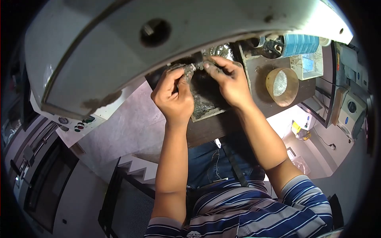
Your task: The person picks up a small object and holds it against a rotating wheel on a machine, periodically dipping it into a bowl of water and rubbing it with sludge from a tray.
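My left hand (174,93) is closed, its thumb and fingers pinching a small grey-smeared piece (192,69) whose kind I cannot make out. From the other side my right hand (233,81) meets it, thumb and forefinger bent in a pinch at its right end. Grey wet grime coats the fingertips of both hands. Below them lies a dark, dirty tray (206,115) with a pale front rim and grey sludge inside. A dark part (197,56) shows just behind the fingertips, partly hidden under the hood.
A large white hood (115,51) overhangs the hands closely. To the right stand a tan bowl (271,85) with whitish contents, a blue ribbed container (301,44) and a pale box (317,65). Red and black knobs (79,127) sit on the machine's left side.
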`<state>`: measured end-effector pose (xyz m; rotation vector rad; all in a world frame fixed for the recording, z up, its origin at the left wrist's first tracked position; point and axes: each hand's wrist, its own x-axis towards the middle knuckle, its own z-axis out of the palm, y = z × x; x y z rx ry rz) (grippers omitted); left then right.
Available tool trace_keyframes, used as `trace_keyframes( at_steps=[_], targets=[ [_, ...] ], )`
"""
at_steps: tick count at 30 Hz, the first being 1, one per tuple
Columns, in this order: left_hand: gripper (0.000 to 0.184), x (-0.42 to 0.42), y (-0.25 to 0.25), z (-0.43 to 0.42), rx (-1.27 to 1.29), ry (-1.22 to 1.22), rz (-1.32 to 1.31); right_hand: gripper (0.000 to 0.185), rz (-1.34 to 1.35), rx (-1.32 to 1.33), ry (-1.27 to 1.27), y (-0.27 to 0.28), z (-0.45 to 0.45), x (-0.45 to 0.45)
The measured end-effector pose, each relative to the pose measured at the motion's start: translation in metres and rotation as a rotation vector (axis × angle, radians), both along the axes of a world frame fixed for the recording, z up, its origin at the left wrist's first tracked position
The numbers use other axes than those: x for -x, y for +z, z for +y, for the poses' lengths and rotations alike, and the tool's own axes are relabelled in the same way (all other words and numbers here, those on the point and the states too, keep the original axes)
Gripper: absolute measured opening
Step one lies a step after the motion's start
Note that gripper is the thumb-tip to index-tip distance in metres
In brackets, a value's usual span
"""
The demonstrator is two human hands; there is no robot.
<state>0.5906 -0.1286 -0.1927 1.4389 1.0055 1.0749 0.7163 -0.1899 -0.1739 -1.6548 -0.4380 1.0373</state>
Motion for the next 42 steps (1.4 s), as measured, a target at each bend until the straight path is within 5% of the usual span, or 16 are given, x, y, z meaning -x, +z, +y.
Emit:
trace_keyframes(
  at_steps=[2,5,30,34,36,38,42],
  targets=[
    [0.022,-0.001,0.001,0.002,0.129,-0.047,-0.018,0.018,0.435,-0.157,-0.076,-0.009,0.005,0.0],
    [0.022,-0.008,0.004,0.008,0.166,-0.03,-0.024,0.015,0.542,-0.156,-0.133,-0.007,0.012,-0.003],
    [0.021,-0.015,0.021,0.024,0.329,-0.033,0.094,0.016,0.529,-0.11,-0.144,-0.007,0.021,-0.008],
    [0.021,-0.003,0.018,0.012,0.241,-0.056,0.038,0.016,0.43,-0.064,-0.086,-0.007,0.009,-0.005],
    [0.02,0.007,0.013,-0.007,0.095,-0.023,0.149,0.023,-0.131,-0.043,0.069,-0.009,0.002,-0.01],
    [0.018,0.009,0.016,-0.028,-0.143,0.025,0.207,0.052,-0.736,0.065,0.337,-0.011,0.006,-0.03],
    [0.01,0.011,-0.004,-0.061,-0.471,0.056,0.277,0.058,-0.849,0.182,0.769,-0.009,0.036,-0.034]
  ],
)
